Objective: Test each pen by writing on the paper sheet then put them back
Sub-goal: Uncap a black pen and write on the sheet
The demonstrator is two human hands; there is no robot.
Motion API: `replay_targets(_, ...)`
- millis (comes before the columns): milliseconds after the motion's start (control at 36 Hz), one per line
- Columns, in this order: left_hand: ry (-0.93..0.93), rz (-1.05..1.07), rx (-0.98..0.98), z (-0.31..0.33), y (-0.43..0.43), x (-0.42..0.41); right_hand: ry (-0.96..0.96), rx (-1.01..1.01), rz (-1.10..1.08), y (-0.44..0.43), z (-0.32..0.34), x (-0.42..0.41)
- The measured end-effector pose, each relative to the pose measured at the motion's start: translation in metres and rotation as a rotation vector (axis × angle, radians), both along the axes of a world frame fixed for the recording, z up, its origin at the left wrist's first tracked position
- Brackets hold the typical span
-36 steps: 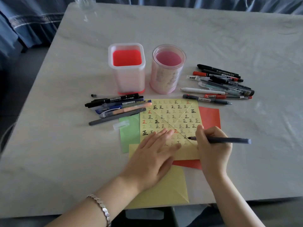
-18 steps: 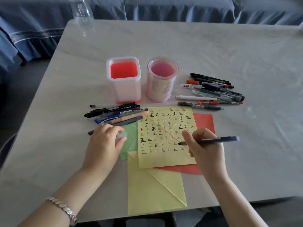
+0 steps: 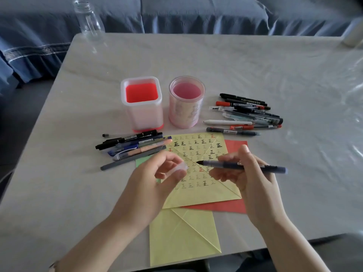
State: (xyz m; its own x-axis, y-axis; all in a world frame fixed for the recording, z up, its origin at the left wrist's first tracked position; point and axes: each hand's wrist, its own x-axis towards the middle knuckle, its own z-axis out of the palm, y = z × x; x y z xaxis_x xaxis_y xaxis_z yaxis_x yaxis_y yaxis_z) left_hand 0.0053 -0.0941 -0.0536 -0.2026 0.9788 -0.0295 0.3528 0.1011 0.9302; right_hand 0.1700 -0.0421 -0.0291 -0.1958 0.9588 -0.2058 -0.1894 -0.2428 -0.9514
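My right hand (image 3: 253, 185) holds a dark blue pen (image 3: 243, 165) level above the yellow paper sheet (image 3: 198, 173), its black tip pointing left. My left hand (image 3: 155, 179) is raised beside that tip and pinches a small clear pen cap (image 3: 182, 166) between thumb and fingers. The sheet is covered with rows of written test marks. One pile of pens (image 3: 133, 147) lies left of the sheet, another pile of pens (image 3: 247, 114) lies to its upper right.
A square holder with a red bottom (image 3: 142, 104) and a round pink holder (image 3: 186, 102) stand behind the sheet. Red paper (image 3: 235, 146), green paper (image 3: 142, 160) and a second yellow sheet (image 3: 182, 238) lie under and near it. A clear bottle (image 3: 88, 20) stands at the far left corner.
My left hand left the paper, picked the clear cap up from the green paper and lifted it toward the pen tip. My right hand raised the pen off the sheet.
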Motion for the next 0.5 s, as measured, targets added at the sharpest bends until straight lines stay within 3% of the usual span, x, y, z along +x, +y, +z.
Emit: replay_targets(500, 0.018, -0.148, 0.045, 0.009, -0.007, 0.013, -0.088, 0.040, 0.039, -0.006, 0.002, 0.000)
